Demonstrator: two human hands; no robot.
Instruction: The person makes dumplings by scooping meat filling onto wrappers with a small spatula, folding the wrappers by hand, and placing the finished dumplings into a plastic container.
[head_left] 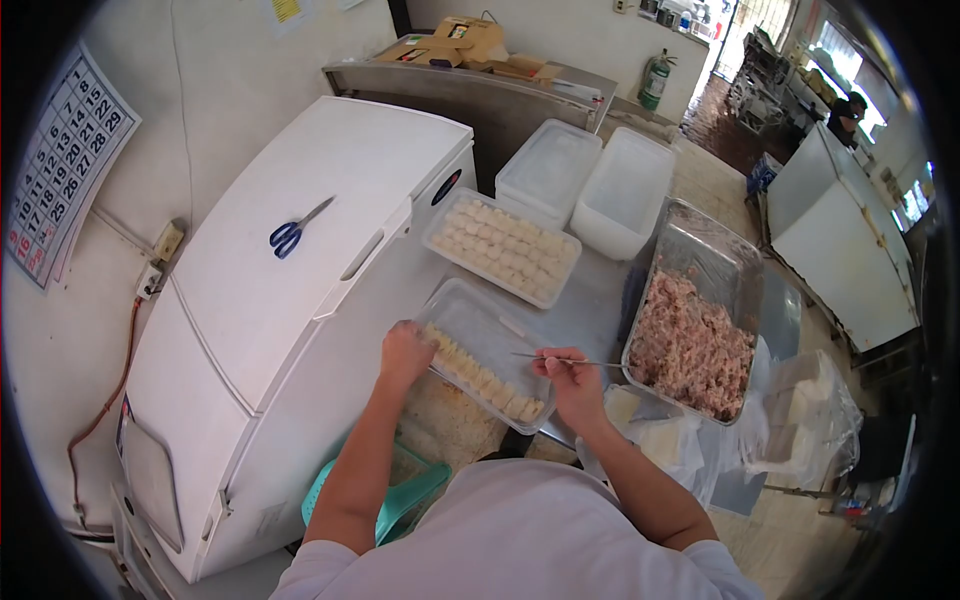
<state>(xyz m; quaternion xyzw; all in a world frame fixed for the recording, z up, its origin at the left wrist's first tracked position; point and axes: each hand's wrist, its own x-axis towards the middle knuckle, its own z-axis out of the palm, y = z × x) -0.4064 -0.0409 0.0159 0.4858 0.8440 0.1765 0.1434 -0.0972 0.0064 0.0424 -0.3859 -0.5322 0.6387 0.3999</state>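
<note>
My left hand is closed at the left end of a translucent plastic tray; its fingertips touch the end of a row of pale dumplings, and what they pinch is hidden. That row runs along the tray's near side. Over the tray's right end, my right hand grips a thin metal stick lying roughly level. To its right, a deep metal pan holds a mound of minced meat filling. Beyond the tray stands a second container packed with rows of dumplings.
Two translucent bins stand at the back of the metal table. Left is a white chest freezer with blue-handled scissors on its lid. Plastic bags with pale square stacks lie right. A person is far off.
</note>
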